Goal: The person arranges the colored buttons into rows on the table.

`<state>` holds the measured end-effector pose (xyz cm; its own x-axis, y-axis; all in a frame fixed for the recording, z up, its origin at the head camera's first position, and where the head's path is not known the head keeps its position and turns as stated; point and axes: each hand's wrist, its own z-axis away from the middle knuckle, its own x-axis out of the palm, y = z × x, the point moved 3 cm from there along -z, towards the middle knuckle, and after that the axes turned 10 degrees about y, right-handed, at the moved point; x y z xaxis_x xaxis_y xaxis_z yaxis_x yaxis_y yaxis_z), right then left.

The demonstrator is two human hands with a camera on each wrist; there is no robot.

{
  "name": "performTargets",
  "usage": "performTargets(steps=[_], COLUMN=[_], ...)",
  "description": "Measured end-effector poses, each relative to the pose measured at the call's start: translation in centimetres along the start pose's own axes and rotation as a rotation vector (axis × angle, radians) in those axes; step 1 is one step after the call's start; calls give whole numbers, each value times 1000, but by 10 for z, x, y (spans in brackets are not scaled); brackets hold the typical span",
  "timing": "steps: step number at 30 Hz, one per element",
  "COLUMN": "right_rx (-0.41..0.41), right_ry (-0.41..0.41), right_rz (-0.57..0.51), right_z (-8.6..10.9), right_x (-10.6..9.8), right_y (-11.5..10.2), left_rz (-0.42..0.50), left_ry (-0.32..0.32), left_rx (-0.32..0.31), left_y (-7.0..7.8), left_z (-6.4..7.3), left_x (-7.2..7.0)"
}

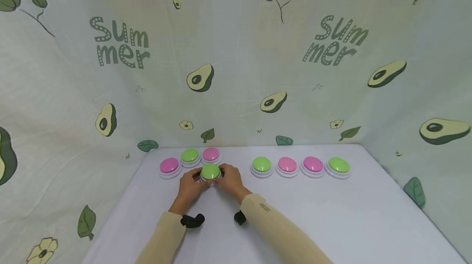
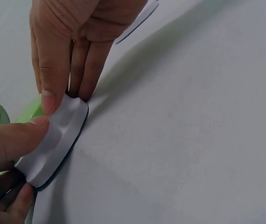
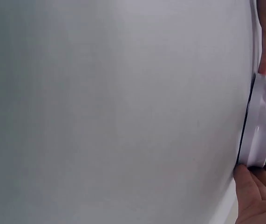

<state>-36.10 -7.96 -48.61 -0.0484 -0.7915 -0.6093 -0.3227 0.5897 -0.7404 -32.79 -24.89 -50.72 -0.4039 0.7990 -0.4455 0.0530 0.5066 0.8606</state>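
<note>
A round push button with a green dome (image 1: pixel 210 171) and a white base is between my two hands in the head view. My left hand (image 1: pixel 189 187) grips its left side, and my right hand (image 1: pixel 231 179) grips the right side. Both thumbs lie along the near side of the base, with their tips close together. The left wrist view shows the white base (image 2: pixel 60 144) side-on, its dark underside edge close to the table. Part of the same base (image 3: pixel 257 123) appears at the right edge of the right wrist view, fingers at both ends.
Behind the hands sit a magenta button (image 1: pixel 169 165), a green one (image 1: pixel 189 155) and a pink one (image 1: pixel 211 154). Several more green, pink and magenta buttons stand in a row to the right, starting with a green button (image 1: pixel 262 165). A printed cloth (image 1: pixel 236 51) hangs behind the white table (image 1: pixel 332 223).
</note>
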Motion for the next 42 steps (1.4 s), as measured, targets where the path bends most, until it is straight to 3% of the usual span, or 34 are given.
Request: performTargets(steps=[7, 12, 24, 30, 42], right_rx=[96, 138, 167, 192, 219], right_ry=[74, 82, 133, 133, 152], right_rz=[-101, -145, -100, -122, -105], right_z=[15, 30, 63, 75, 83], right_x=[-16, -39, -100, -121, -149], right_y=[12, 24, 65, 79, 97], left_rz=[39, 77, 134, 136, 125], left_ry=[10, -29, -136, -178, -165], left_rx=[45, 62, 131, 140, 172], left_y=[10, 23, 54, 65, 82], left_z=[12, 25, 59, 70, 84], left_x=[15, 30, 87, 106, 131])
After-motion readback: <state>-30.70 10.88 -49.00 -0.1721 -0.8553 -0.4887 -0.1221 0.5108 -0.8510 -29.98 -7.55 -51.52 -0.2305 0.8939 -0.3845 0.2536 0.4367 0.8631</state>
